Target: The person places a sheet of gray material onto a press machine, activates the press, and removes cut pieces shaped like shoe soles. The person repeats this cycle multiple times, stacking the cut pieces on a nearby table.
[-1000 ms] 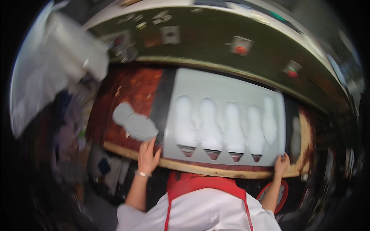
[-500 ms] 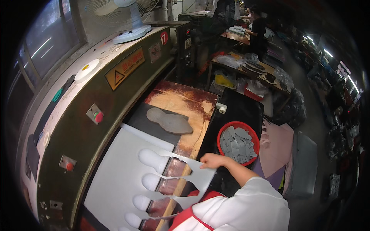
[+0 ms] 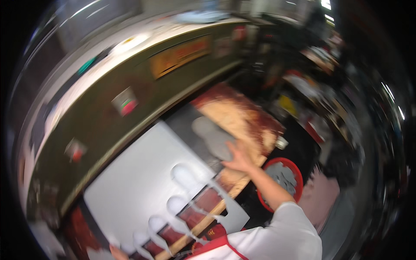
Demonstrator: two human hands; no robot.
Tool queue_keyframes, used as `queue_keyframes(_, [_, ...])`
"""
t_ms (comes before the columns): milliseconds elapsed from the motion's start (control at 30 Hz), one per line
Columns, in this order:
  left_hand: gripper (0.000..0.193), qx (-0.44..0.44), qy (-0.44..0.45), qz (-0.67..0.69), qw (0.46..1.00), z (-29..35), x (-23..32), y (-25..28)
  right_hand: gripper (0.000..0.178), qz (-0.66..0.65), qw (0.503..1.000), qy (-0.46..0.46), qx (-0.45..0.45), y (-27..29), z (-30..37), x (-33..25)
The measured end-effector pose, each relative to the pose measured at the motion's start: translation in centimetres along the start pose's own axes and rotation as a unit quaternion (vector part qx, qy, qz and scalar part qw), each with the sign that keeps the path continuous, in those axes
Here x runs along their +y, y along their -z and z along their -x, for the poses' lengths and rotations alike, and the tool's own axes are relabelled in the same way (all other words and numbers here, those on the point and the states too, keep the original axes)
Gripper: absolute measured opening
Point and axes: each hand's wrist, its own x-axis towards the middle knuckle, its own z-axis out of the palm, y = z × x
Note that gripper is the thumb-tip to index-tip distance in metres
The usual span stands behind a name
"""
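My right hand (image 3: 237, 157) reaches over the board with fingers spread. Its fingertips are at the near end of a grey sole-shaped piece (image 3: 213, 138) and seem to touch it, though motion blurs them. This piece lies on a dark plate (image 3: 182, 119). Beside it a pale grey sheet (image 3: 134, 160) is spread out, with several sole-shaped cutouts and narrow strips along its near edge. One corner of the sheet (image 3: 237, 216) hangs over the board's edge. Of my left hand (image 3: 118, 252) only a little shows, by the sheet at the lower edge; its fingers are mostly hidden.
A green machine beam (image 3: 143, 93) with coloured buttons runs along the left. Under my right forearm stands a red basin (image 3: 299, 177) of grey scraps, with pink sheets (image 3: 320, 190) beyond it. A cluttered table (image 3: 320, 97) stands at the far right.
My right hand has let go of the sheet's corner and moved to the sole-shaped piece. The sheet's corner has dropped lower. My left hand has come into view, and the whole view has turned.
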Motion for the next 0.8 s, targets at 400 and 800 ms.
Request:
queue_keyframes(400, [0.037, 0.027, -0.086, -0.203, 0.975, 1.5, 8.8, -1.2, 0.065, -0.252, 0.967, -0.023, -0.013, 1.9, -0.3, -5.9])
queue_keyframes(800, [0.039, 0.027, -0.134, -0.146, 0.98, 2.5, 7.6, -0.9, 0.071, -0.466, 0.834, 0.163, -0.247, -14.6, 6.1, -38.6])
